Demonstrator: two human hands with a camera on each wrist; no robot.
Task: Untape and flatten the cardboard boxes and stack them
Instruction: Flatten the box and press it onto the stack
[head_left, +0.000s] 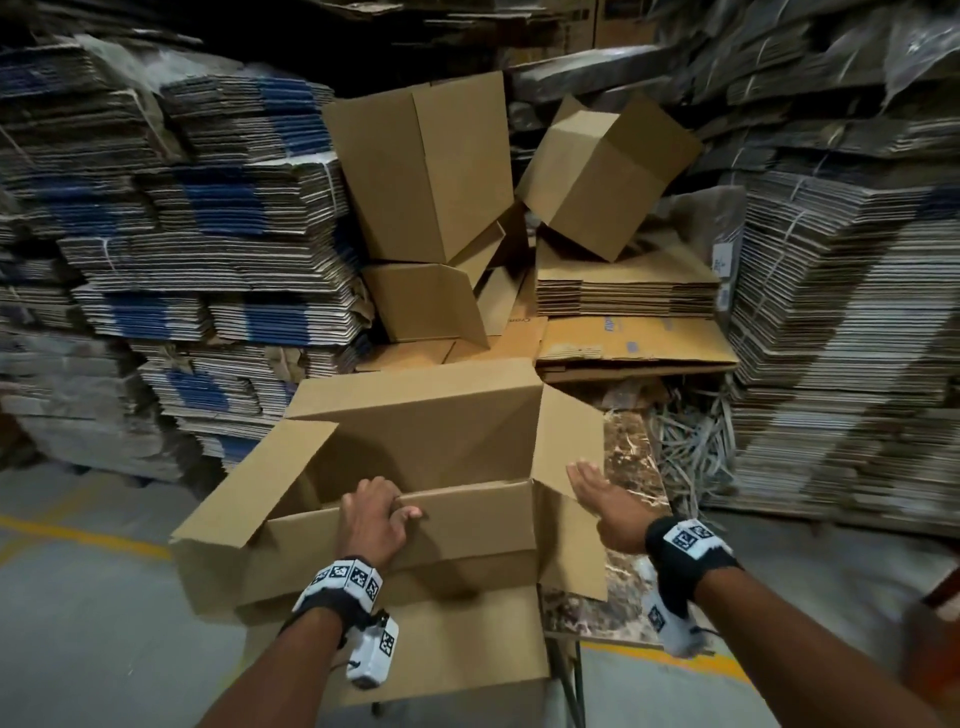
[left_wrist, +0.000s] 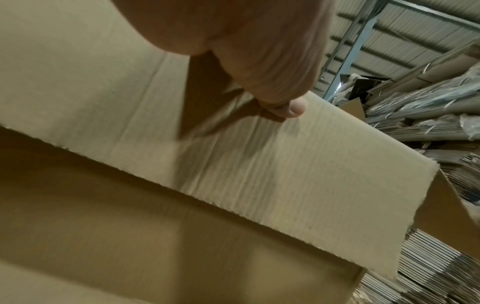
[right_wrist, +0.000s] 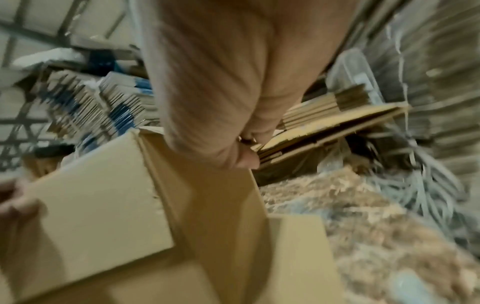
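Cardboard box (head_left: 415, 431) in left hand (head_left: 371, 519)

A marbled tabletop (head_left: 631, 462) stands on a grey floor (head_left: 93, 613) marked with yellow lines (head_left: 78, 532). Pale strapping scraps (head_left: 696, 447) lie tangled just beyond the tabletop's far right corner. Overhead, the left wrist view shows a corrugated roof (left_wrist: 405, 39) on metal beams.

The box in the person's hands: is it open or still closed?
Open. The box's four flaps stand apart, showing its hollow inside; the left hand grips its near flap.
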